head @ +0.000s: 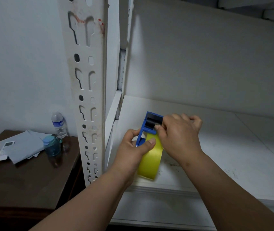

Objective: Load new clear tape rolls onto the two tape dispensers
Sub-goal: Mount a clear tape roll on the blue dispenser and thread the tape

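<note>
- no readable writing anywhere: the clear plastic water bottle (58, 125) on the dark brown wooden side table (33, 174) has a blue-and-white label, but it's too blurry to read.
- your left hand (133, 149) is wrapped around the yellowish glossy roll of tape (150, 161), thumb pressed flat on the roll's outer face, fingers curled behind it.
- that roll sits in the blue plastic handheld tape dispenser (147, 126), held just above the front left corner of the white shelf board (216, 147).
- your right hand (179, 132) is right beside the left, thumb and forefinger pinching at the dispenser's black roller end, other fingers loosely curled.
- both forearms reach in from the bottom, converging on the dispenser.
- a teal plastic cup (51, 145) and grey papers (23, 144) sit by the bottle.
</note>
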Available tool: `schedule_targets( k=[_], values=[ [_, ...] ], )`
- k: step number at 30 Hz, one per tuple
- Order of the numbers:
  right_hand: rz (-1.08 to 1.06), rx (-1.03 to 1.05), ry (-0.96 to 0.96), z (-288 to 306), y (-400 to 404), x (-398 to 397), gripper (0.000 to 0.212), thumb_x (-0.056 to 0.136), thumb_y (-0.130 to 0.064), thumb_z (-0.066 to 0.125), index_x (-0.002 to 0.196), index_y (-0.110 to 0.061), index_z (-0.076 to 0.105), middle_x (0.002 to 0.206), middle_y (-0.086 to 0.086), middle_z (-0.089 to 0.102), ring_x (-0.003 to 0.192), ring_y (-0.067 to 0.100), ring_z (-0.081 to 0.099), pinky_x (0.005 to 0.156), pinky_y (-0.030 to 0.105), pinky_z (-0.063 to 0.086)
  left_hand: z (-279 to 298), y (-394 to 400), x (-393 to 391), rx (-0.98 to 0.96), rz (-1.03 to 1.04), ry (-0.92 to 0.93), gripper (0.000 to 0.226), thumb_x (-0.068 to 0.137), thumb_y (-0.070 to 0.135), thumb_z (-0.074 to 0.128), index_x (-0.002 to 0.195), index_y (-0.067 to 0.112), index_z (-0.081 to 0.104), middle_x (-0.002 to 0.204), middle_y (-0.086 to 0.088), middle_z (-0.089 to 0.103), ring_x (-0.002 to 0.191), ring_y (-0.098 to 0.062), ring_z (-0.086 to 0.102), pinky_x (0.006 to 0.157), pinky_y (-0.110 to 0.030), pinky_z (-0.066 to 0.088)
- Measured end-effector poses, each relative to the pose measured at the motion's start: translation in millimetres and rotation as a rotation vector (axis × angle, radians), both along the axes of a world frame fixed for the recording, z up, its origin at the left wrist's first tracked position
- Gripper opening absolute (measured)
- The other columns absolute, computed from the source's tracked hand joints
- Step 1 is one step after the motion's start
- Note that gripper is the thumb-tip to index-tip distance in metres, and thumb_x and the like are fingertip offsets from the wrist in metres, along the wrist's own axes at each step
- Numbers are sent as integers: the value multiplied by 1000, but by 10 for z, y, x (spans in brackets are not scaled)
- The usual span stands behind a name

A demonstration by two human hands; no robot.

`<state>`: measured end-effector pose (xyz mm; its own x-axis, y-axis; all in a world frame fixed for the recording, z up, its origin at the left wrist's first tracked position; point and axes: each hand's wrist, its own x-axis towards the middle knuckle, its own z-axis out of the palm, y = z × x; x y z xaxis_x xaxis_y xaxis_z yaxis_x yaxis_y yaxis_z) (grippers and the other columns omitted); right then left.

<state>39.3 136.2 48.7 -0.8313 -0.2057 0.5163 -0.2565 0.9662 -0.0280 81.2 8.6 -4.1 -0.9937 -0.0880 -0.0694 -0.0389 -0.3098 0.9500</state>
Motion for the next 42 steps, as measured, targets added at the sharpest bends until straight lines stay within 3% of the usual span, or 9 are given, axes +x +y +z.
schedule_targets(
  k=[6, 10, 16, 20, 27, 32, 35, 37, 42],
  values=[
    [-4, 11, 49, -31, 21, -8, 29, 89, -37, 54, 67, -26, 38, 71, -9, 45, 79, 23, 53, 86, 39, 19, -23, 10, -40, -133, 77, 10, 35, 79, 33, 78, 107, 23, 61, 69, -3, 54, 66, -13, 49, 61, -19, 41],
    [-21, 17, 89, -57, -7, -48, 23, 86, -33, 59, 68, -23, 49, 73, -3, 55, 78, 25, 54, 83, 39, 21, 21, -43, -48, -159, 2, -43, 30, 84, 33, 73, 112, 29, 62, 55, 7, 47, 57, -10, 47, 56, -18, 40],
    [63, 33, 179, -42, -93, -93, 15, 85, -27, 63, 74, -18, 58, 75, -1, 54, 77, 26, 53, 82, 39, 21, 64, -28, -47, -258, -13, -49, 32, 90, 36, 64, 121, 32, 59, 62, 7, 47, 56, -5, 47, 45, -6, 36],
    [90, 37, 201, -19, -67, -120, 15, 86, -29, 60, 75, -19, 58, 77, -1, 52, 77, 26, 53, 82, 38, 20, 87, -33, -53, -327, -4, -46, 34, 90, 43, 62, 121, 32, 59, 67, 6, 51, 63, -7, 51, 57, -20, 37],
    [78, -20, 188, 103, -59, -99, 19, 89, -34, 55, 73, -23, 53, 74, -5, 52, 79, 25, 55, 83, 38, 20, 78, 17, -139, -335, 138, -48, 26, 86, 48, 64, 104, 28, 67, 64, 8, 47, 60, -7, 45, 55, -23, 33],
    [98, -63, 56, 120, 23, -114, 28, 91, -41, 53, 71, -23, 46, 73, -11, 49, 83, 20, 52, 84, 36, 17, 73, 42, -105, -374, 83, -45, 37, 89, 60, 49, 95, 28, 67, 80, 1, 64, 69, -11, 56, 62, -27, 42],
    [105, -76, 12, 122, 62, -122, 28, 91, -42, 51, 71, -23, 46, 74, -10, 51, 85, 19, 51, 85, 36, 17, 49, 40, -77, -294, -76, -81, 47, 76, 48, 68, 121, 37, 60, 103, 3, 71, 93, -16, 67, 81, -36, 54],
    [85, -79, 30, 126, 75, -134, 27, 92, -41, 51, 72, -23, 45, 74, -11, 50, 84, 20, 52, 85, 36, 17, 2, 33, -88, -220, -111, -76, 57, 72, 38, 72, 127, 37, 58, 105, 1, 74, 96, -20, 70, 86, -41, 57],
    [59, -49, 98, 130, 63, -154, 22, 91, -32, 54, 73, -21, 47, 73, -7, 55, 79, 24, 55, 82, 37, 18, -18, 37, -73, -160, -43, -18, 34, 84, 26, 73, 116, 31, 64, 76, 6, 71, 75, -15, 67, 68, -29, 52]
  ],
)
